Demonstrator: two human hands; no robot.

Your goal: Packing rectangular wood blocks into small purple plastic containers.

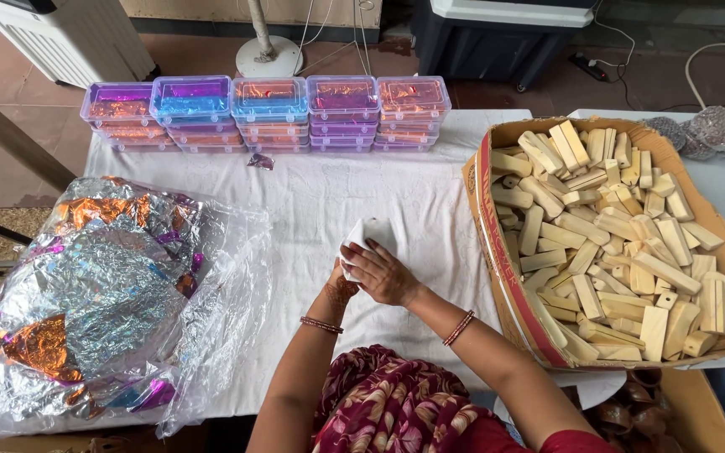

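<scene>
At the near edge of the table, closest to the camera, lies the person's lap in a dark red cloth with a pale flower print (pixel 396 403). From it both forearms go up to the middle of the table, each with thin beaded bangles at the wrist.

The right hand (pixel 388 275) is closed over a small white wrapped piece (pixel 369 235), its fingers curled on the top of it. The left hand (pixel 339 289) is mostly hidden under the right one; it seems to support the piece from below, but I cannot tell how its fingers are set. The piece looks soft and a little crumpled, like paper or thin cloth folded around something, and it is held just above the white tablecloth (pixel 312 201), near the centre of the table.

At the right edge stands an open cardboard box (pixel 484 218), full of pale wooden blocks (pixel 614 243), smooth, oblong, some with rounded ends, piled without order. At the left edge lies a clear plastic bag (pixel 211 335) with shiny crinkled foil sheets (pixel 102 294) in silver, orange and purple. Along the far edge is a row of stacked rectangular plastic boxes (pixel 270 113) with clear lids and coloured foil inside.
</scene>
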